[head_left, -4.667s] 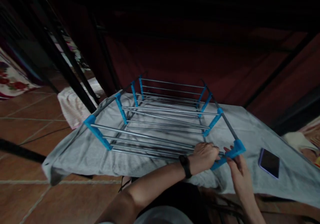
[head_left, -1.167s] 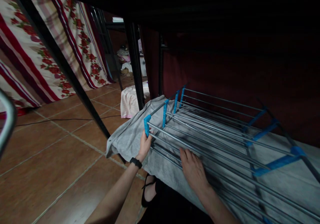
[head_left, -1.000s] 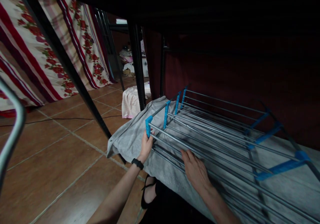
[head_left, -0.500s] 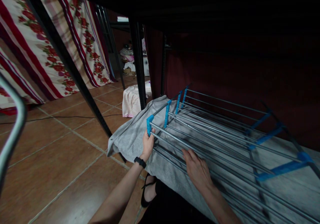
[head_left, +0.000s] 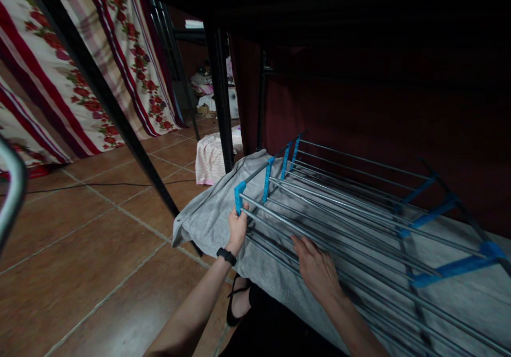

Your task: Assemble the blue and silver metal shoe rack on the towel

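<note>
A folding drying rack (head_left: 319, 213) of grey metal bars with blue plastic brackets lies on a grey blanket (head_left: 211, 216). At its near left corner, my left hand (head_left: 238, 226) is closed around the end below a blue bracket; a black band circles that wrist. Further right, my right hand (head_left: 317, 266) has its fingers curled over one of the front bars. The fingertips of that hand are partly hidden behind the bar. The rack's right end runs out past the frame's edge.
Black metal posts (head_left: 101, 101) frame the bed, with its dark underside overhead. A floral striped curtain (head_left: 80, 69) hangs at left. A pale striped cloth (head_left: 211, 157) drapes beyond the post. A cable (head_left: 115, 184) crosses the tiled floor (head_left: 131, 277). A curved light-coloured tube (head_left: 16, 176) stands at far left.
Both hands keep their places on the drying rack, and the rack lies nearly as before. The view has shifted very slightly.
</note>
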Action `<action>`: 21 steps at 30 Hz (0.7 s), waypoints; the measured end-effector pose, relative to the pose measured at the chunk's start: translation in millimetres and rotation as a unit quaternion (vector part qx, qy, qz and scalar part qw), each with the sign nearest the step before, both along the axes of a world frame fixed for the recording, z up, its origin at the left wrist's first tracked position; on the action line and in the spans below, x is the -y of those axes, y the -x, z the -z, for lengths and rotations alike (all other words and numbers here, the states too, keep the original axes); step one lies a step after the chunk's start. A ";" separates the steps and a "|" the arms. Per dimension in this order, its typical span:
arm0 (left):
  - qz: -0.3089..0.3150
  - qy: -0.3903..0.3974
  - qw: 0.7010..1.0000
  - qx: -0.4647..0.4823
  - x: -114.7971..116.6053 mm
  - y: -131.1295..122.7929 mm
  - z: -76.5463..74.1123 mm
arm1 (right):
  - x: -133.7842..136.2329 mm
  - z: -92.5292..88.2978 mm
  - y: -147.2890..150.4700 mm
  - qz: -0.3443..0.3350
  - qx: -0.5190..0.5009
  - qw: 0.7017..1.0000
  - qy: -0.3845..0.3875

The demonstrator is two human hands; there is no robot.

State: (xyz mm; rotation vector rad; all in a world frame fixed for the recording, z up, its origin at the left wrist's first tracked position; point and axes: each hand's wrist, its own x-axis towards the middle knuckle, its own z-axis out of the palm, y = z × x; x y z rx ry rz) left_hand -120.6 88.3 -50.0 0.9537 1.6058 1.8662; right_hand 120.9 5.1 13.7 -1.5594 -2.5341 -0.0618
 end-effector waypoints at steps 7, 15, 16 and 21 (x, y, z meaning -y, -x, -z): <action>-0.032 0.006 0.999 0.017 -1.5 -10.4 -0.8 | -2.3 0.4 -2.2 -0.005 -0.010 1.000 -0.008; 0.067 0.004 0.997 -0.045 10.3 8.4 8.8 | 18.7 11.5 -2.6 -0.055 -0.053 0.990 -0.119; 0.089 0.003 0.994 -0.064 13.7 15.8 13.1 | 25.3 17.0 -1.8 -0.082 -0.063 0.986 -0.128; 0.176 0.015 0.978 -0.107 28.0 46.3 46.7 | 36.6 59.2 9.5 -0.076 -0.066 0.993 -0.056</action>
